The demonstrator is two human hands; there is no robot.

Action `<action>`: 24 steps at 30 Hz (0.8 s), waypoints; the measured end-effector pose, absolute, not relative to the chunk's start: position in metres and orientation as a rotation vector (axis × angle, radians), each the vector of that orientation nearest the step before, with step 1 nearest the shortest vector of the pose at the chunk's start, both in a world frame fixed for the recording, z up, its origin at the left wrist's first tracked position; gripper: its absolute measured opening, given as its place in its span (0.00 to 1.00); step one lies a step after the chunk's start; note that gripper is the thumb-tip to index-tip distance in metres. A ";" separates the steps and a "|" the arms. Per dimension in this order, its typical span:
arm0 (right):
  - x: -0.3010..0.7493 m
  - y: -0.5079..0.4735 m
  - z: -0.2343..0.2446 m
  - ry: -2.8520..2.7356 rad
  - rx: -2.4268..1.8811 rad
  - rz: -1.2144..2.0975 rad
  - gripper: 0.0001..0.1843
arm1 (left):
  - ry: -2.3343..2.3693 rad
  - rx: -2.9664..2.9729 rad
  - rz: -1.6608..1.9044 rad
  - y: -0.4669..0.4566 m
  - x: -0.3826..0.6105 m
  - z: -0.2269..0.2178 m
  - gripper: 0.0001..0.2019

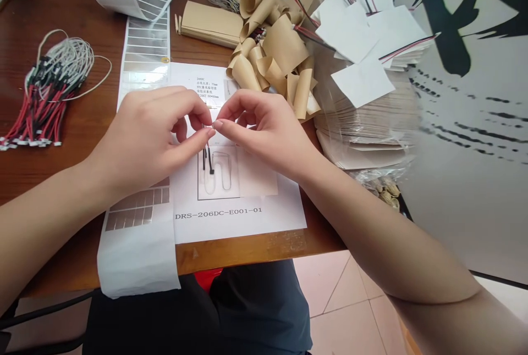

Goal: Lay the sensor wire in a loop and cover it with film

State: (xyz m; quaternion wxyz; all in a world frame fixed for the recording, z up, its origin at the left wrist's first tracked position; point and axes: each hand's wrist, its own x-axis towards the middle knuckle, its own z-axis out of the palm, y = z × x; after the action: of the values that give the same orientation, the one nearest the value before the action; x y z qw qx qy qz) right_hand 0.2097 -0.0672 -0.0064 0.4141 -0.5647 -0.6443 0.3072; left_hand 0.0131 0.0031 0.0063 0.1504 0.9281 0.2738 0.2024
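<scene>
the left hand [144, 140] and right hand [264, 129] meet fingertip to fingertip in a narrow pinch on thin black leads [209, 160], the pinched end mostly hidden. the leads lie along a near-upright axis, pointing from the pinch toward the table's near edge [259, 248] and hanging over a printed sheet [247, 220] near the middle of the wooden table. a foil label strip [144, 42] runs under the left wrist and drapes over that edge. a bundle of red and black wires [45, 105] lies toward the left edge. curled kraft paper strips [268, 55] crowd the far side of the sheet, and a clear bag of stacked paper [363, 124] fills the right side, leaving little room there.
</scene>
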 end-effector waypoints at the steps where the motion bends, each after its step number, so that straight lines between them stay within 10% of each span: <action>1: 0.210 -0.067 -0.006 -1.625 -1.419 0.768 0.09 | 0.761 2.674 0.607 0.004 0.013 0.006 0.08; 24: 0.210 -0.067 -0.005 -1.711 -1.288 0.789 0.12 | 0.673 2.623 0.745 0.001 0.007 0.007 0.07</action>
State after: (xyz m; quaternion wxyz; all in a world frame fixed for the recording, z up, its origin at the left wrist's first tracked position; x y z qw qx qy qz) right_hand 0.2105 -0.0666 -0.0050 0.4164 -0.5130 -0.6816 0.3144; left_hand 0.0070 0.0007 0.0069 0.1660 0.9210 0.2363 0.2616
